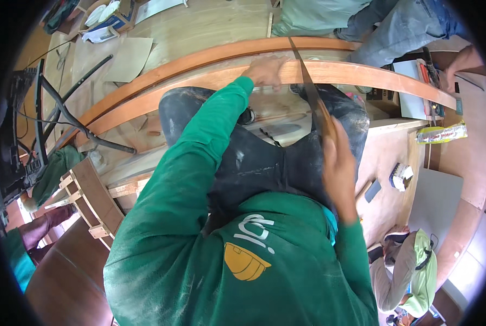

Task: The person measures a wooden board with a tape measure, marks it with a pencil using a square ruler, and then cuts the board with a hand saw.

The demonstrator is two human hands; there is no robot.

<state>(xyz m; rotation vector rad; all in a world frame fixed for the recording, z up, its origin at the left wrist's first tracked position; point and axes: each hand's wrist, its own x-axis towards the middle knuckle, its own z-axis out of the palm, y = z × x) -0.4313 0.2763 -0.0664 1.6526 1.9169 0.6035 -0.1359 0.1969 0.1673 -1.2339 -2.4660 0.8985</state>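
My right hand is closed around the wooden handle of a handsaw. The saw's dark blade points away from me and crosses an orange-brown wooden plank that lies across in front of my knees. Just left of the blade, my left hand grips the same plank from above, with its fingers bent over the wood. A second, similar plank runs behind the first, and the tip of the saw reaches over it. How deep the blade sits in the wood cannot be made out.
At the upper right, a person in blue jeans sits close to the planks, a hand near the right end. Crossed black tubes and a small wooden frame stand left. Another person crouches lower right. A yellow packet lies right.
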